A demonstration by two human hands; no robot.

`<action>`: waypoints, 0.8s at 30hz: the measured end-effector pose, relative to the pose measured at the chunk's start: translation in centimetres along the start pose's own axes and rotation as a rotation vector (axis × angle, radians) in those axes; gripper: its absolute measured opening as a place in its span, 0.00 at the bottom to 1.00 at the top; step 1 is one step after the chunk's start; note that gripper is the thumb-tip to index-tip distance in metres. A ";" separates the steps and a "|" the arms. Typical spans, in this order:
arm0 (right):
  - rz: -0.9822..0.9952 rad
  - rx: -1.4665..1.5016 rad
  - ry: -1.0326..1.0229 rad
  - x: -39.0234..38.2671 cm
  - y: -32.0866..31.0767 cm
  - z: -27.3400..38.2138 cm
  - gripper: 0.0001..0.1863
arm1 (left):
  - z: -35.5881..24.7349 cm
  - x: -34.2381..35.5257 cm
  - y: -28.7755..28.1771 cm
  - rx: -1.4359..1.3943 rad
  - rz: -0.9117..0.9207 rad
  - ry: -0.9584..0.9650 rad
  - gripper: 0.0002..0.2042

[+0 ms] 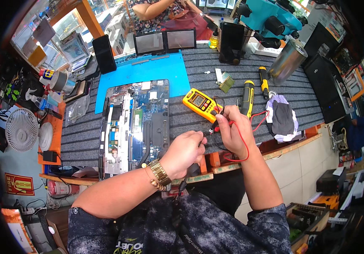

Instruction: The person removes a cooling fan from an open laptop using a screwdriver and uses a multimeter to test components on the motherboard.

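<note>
My left hand [184, 153] is closed on a black cable [183, 186] that hangs down towards my lap; its tip points right, at my other hand. My right hand [234, 132] is closed around the test probes of a yellow multimeter [199, 104], with a red lead [247, 148] looping below it. The two hands nearly meet over the table's front edge, where the probe tips and cable end are too small to make out. The multimeter lies face up with its display lit. Left of my hands lies an opened laptop base [154, 112], its blue circuit board exposed.
A blue mat [148, 70] lies beyond the laptop. Two yellow-black screwdrivers [248, 98], a folded cloth [282, 118] and a metal cylinder [290, 61] are to the right. A teal microscope [270, 19] stands at the back; a white fan [21, 129] is left. A person [161, 17] is across the table.
</note>
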State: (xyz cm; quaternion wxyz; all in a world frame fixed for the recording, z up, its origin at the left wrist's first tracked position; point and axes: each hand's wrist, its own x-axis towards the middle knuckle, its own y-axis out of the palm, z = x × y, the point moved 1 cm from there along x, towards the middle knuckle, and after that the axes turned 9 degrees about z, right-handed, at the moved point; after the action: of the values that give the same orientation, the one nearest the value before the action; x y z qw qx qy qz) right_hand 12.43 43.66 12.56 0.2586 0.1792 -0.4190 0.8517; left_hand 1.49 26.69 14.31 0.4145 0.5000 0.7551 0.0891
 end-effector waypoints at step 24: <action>0.000 0.006 0.026 0.0 0.0 0.1 0.09 | 0.0 0.2 0.0 0.053 0.011 -0.086 0.16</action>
State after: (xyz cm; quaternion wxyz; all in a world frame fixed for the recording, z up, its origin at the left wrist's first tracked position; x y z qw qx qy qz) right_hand 12.48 43.58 12.61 0.2633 0.1686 -0.4132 0.8553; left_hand 1.41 26.89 14.20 0.4329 0.5184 0.7358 0.0499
